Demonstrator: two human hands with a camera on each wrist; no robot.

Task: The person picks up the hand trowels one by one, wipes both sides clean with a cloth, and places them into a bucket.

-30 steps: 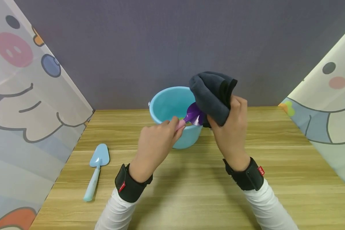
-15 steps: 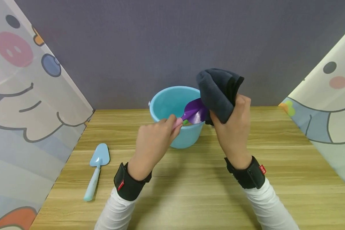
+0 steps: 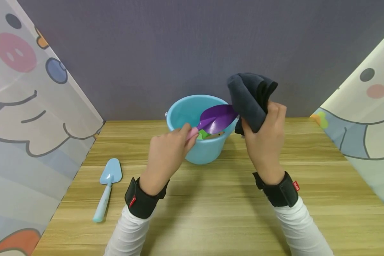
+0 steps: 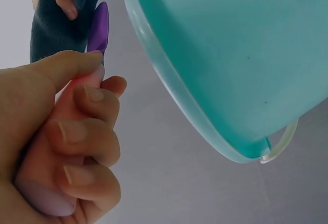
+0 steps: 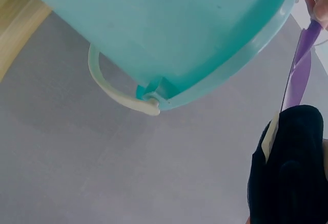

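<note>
My left hand (image 3: 166, 153) grips the pink handle (image 4: 64, 131) of a toy shovel, its fingers curled round it. The shovel's purple blade (image 3: 218, 118) points right, above a light blue bucket (image 3: 202, 153). In my right hand (image 3: 266, 142) is a folded dark grey cloth (image 3: 248, 97), pinched between thumb and fingers. The cloth touches the blade's tip and hides its end. In the right wrist view the cloth (image 5: 294, 167) meets the end of the purple blade (image 5: 299, 78). Both hands are above the table.
Something green (image 3: 204, 134) and something tan show inside the bucket, partly hidden by the blade. A light blue trowel (image 3: 107, 190) lies on the wooden table (image 3: 224, 220) at left. A grey wall (image 3: 147, 64) stands behind, with cartoon-printed panels on both sides.
My right hand has moved right and slightly up with the cloth, while my left has shifted a little left. The cloth has slid toward the blade's tip, so more purple shows.
</note>
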